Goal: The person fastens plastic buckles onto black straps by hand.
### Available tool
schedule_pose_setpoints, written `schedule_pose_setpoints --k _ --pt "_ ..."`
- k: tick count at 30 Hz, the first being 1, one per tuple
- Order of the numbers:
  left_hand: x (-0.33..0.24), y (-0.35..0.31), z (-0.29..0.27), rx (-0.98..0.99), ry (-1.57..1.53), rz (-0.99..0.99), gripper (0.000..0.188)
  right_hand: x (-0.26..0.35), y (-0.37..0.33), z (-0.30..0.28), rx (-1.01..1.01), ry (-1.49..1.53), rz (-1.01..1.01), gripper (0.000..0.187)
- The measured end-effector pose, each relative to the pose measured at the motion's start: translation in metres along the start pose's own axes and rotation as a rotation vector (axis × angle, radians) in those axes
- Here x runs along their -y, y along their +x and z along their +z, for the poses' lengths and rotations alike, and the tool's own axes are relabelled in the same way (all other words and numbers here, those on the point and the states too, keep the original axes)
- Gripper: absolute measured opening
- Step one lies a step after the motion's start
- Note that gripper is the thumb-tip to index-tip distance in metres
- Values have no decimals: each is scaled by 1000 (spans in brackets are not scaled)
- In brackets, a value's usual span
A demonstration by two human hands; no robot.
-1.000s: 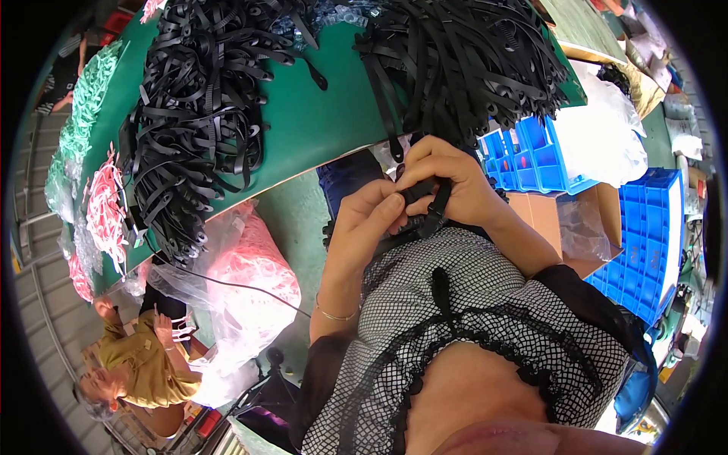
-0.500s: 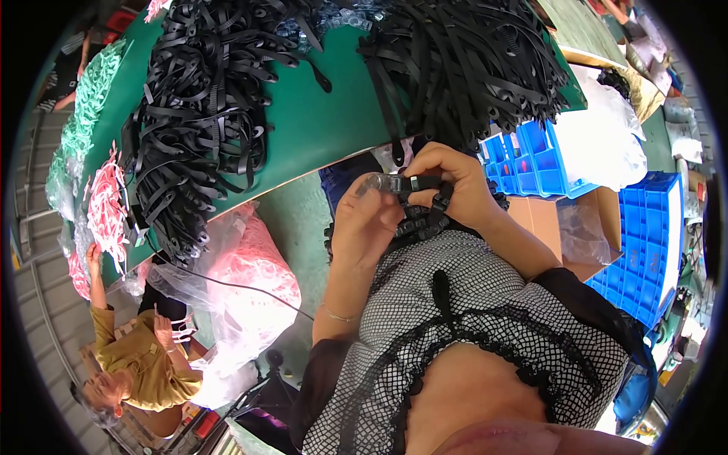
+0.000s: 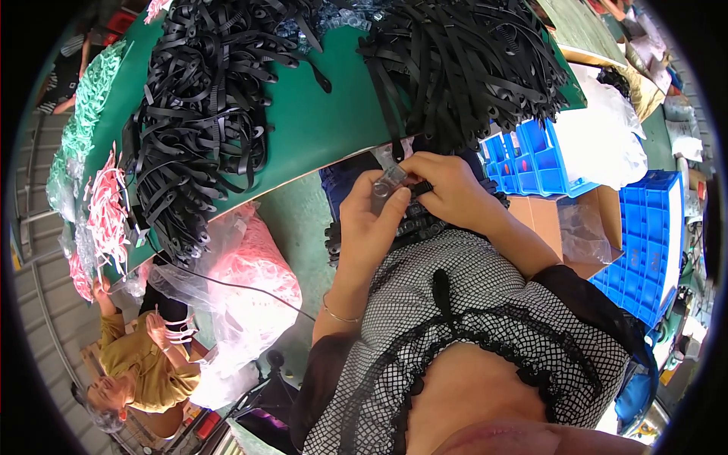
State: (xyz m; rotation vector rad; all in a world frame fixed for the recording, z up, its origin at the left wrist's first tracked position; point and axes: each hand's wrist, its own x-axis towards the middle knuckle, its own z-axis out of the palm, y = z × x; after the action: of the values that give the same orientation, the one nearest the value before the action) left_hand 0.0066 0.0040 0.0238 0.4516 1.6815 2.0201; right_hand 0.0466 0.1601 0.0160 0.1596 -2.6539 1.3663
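Close together above my lap, both hands are closed. My left hand (image 3: 362, 224) pinches a small clear plastic piece (image 3: 391, 180), like a buckle, between thumb and fingers. The end of a black strap (image 3: 421, 187) pokes out of the grip of my right hand (image 3: 459, 193), right beside the clear piece. Whether strap and clear piece are joined, I cannot tell. More black strap parts (image 3: 413, 225) lie across my lap under the hands.
A large heap of black straps (image 3: 205, 114) covers the left of the green table (image 3: 334, 114); another heap (image 3: 470, 68) hangs over its near edge at right. Clear pieces (image 3: 353, 17) lie at the back. Blue crates (image 3: 637, 250) and a cardboard box (image 3: 535, 220) stand right. A co-worker (image 3: 144, 356) handles pink cords.
The clear piece has tilted upward in my left fingers. My right hand has turned over and its fingers have closed down around the strap. At left, the co-worker's raised hand has lowered.
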Motion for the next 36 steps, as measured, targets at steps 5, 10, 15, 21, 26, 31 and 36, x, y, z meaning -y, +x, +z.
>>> schedule_pose_setpoints --k 5,10,15,21,26,31,36 --pt "8 4 -9 -41 -320 -131 12 -4 -2 -17 199 538 147 12" --pt "15 9 -7 41 -640 -115 31 1 -3 -11 -172 387 13 10" --pt "16 5 -4 73 -744 -183 34 3 -3 -1 -250 79 -191 15" --pt "8 2 0 64 -849 -245 37 -3 -3 3 -359 -73 -452 19" --pt "12 -1 2 74 -888 -271 37 -4 -5 5 -401 -127 -466 19" --pt "13 0 3 106 -915 -343 38 -4 -1 6 -431 -112 -472 19" --pt "15 -1 7 107 -917 -362 39 -6 0 3 -427 -170 -485 18"
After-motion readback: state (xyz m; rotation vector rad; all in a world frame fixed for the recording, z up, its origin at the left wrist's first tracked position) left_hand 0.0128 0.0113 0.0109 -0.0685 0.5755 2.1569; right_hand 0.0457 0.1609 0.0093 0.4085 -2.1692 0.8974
